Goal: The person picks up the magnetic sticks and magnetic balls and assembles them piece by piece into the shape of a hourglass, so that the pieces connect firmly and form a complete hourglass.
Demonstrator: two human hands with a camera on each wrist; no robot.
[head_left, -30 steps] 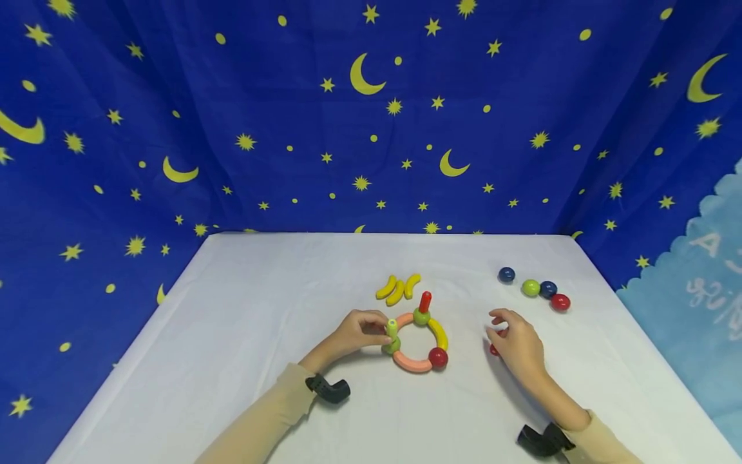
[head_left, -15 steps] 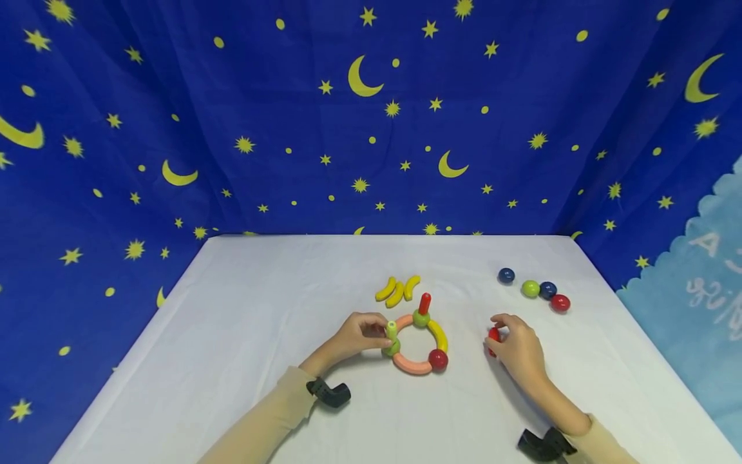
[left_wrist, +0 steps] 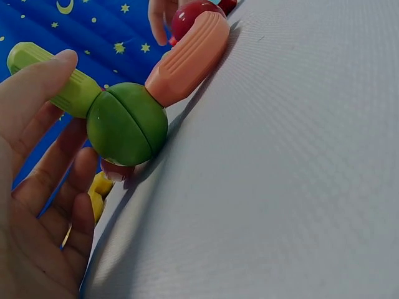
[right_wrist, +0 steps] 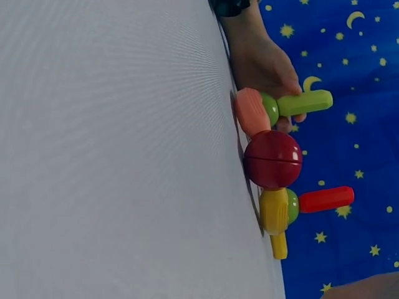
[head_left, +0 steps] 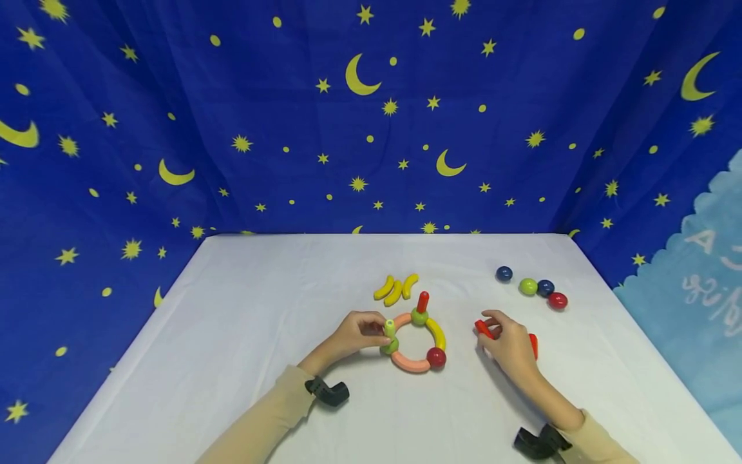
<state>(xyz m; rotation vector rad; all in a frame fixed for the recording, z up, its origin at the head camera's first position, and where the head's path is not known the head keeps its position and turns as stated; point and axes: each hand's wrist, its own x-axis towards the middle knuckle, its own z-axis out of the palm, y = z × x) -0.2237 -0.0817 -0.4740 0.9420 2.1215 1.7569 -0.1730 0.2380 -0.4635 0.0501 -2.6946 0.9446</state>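
Note:
My left hand (head_left: 361, 332) pinches a light green stick (left_wrist: 75, 93) between thumb and fingers. The stick stands upright on a green ball (left_wrist: 128, 124), part of a ring on the table. That ring joins salmon curved pieces (head_left: 410, 363), a yellow curved piece (head_left: 437, 334), a dark red ball (head_left: 437, 357) and another green ball (head_left: 419, 316) bearing an upright red stick (head_left: 423, 301). Right of the ring, my right hand (head_left: 511, 348) pinches a loose red stick (head_left: 484, 329). A further red stick (head_left: 533, 346) shows past that hand, partly hidden. In the right wrist view, only a sliver of my right hand (right_wrist: 368, 289) appears.
Several yellow curved pieces (head_left: 393, 293) lie behind the ring. At the back right are blue balls (head_left: 504, 274), a light green ball (head_left: 528, 287) and a red ball (head_left: 558, 301). A blue star-patterned curtain (head_left: 324, 129) stands behind the white table (head_left: 278, 277).
My right hand has shifted slightly left, and the red stick in it now points out from the fingertips. Another red stick has come into sight behind that hand. My left hand keeps its hold.

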